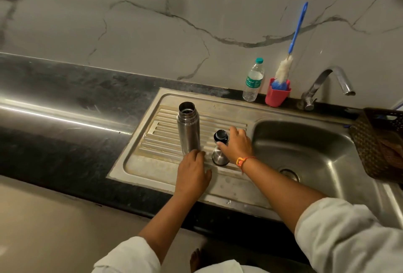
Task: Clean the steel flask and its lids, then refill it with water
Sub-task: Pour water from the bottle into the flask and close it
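Observation:
The steel flask stands upright and uncapped on the ribbed drainboard of the sink. My left hand rests at the flask's base, fingertips touching it and thumb spread away from it. To the right, my right hand pinches the black inner lid between thumb and fingers. This lid sits directly above the steel outer cap, which stands on the drainboard; I cannot tell if the two touch.
A plastic water bottle and a red holder with a blue-handled bottle brush stand at the back by the wall. The tap arches over the sink basin. A dark woven basket sits at the right.

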### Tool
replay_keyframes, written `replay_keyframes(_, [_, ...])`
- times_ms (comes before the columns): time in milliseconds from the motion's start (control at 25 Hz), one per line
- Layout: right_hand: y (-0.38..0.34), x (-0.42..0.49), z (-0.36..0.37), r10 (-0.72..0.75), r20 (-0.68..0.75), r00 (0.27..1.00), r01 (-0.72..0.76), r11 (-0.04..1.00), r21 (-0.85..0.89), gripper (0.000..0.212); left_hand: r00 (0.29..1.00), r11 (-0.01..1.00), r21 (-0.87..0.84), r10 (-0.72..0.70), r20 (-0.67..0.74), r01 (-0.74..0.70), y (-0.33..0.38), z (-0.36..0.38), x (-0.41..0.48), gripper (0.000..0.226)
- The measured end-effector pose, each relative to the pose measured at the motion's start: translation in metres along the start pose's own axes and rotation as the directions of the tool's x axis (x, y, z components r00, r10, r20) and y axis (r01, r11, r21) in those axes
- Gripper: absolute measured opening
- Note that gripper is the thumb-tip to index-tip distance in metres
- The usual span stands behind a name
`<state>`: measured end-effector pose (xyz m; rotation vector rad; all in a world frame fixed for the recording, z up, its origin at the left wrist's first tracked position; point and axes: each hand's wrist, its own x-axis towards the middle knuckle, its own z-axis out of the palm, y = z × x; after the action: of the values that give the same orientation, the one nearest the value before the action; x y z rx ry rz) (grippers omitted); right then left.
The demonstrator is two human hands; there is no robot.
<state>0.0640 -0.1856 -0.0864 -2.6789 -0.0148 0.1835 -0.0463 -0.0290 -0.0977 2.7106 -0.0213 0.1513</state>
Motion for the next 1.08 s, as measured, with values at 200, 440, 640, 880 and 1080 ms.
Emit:
replay_keyframes(200, [-0.013,0.029,-0.001,-0.030,0.148,0.989,0.045,0.994,-0.102,0.066,0.999,0.999,0.039,0.012,-0.052,-0.010,-0.002,-0.010,0.005,0.044])
replay_keyframes(440, [-0.033,0.036,0.002,-0.009,0.119,0.993,0.029,0.986,-0.166,0.037,0.991,0.993,0.013,-0.119,-0.061,0.120,-0.019,-0.020,0.008,0.025])
replay_keyframes(640, [-0.050,0.029,-0.014,-0.023,-0.049,0.999,0.031,0.984,0.178,0.051,0.920,0.891,-0.305,-0.379,-0.096,0.336,-0.057,-0.050,0.025,0.038])
replay_keyframes(880, [-0.061,0.012,-0.035,0.046,0.011,0.999,-0.046,0.887,0.459,0.059,0.977,0.974,-0.126,-0.172,0.126,0.188,-0.089,-0.080,0.054,0.116])
replay_keyframes(1080, [-0.094,-0.006,-0.077,0.042,0.094,0.995,-0.103,0.347,0.932,0.035,0.995,0.727,-0.678,-0.084,0.063,0.104,-0.050,-0.096,0.067,0.142])
